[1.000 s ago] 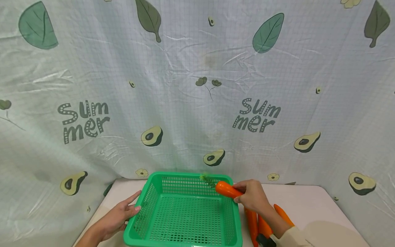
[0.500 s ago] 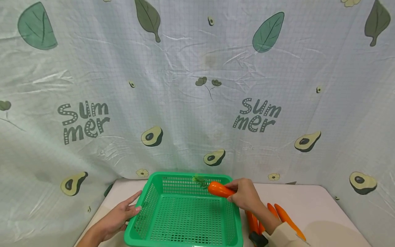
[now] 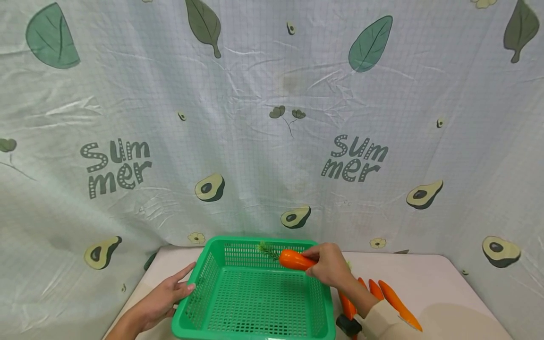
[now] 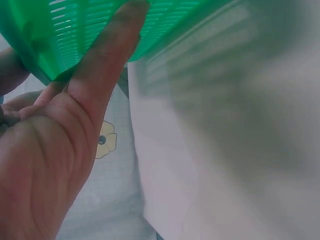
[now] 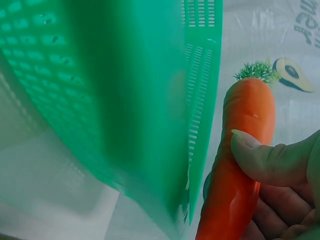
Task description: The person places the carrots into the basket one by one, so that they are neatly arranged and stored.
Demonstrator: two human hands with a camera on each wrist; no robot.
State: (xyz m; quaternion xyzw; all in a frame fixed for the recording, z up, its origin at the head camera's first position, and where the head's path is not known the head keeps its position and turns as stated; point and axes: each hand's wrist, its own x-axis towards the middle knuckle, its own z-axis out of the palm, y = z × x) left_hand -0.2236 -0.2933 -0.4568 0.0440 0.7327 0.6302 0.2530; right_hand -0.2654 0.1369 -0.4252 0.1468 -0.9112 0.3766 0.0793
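A green slotted basket (image 3: 259, 297) stands on the table with nothing lying in it. My right hand (image 3: 329, 267) pinches an orange carrot (image 3: 293, 259) over the basket's right side, its leafy green top pointing left. In the right wrist view the thumb of my right hand (image 5: 275, 162) presses on the carrot (image 5: 247, 115) beside the basket wall (image 5: 135, 100). At the basket's left side, my left hand (image 3: 159, 300) touches the wall with its fingers extended. The left wrist view has my left hand (image 4: 60, 135) against the basket (image 4: 90, 25).
Several more carrots (image 3: 397, 302) lie on the white table (image 3: 446, 302) to the right of the basket, partly behind my right forearm. A dark object (image 3: 348, 325) is beside my right sleeve. Behind the table hangs a printed curtain (image 3: 246, 141).
My right hand and the carrot have shifted left, farther over the basket. More of the carrots on the table now shows. The left hand and the basket have barely moved.
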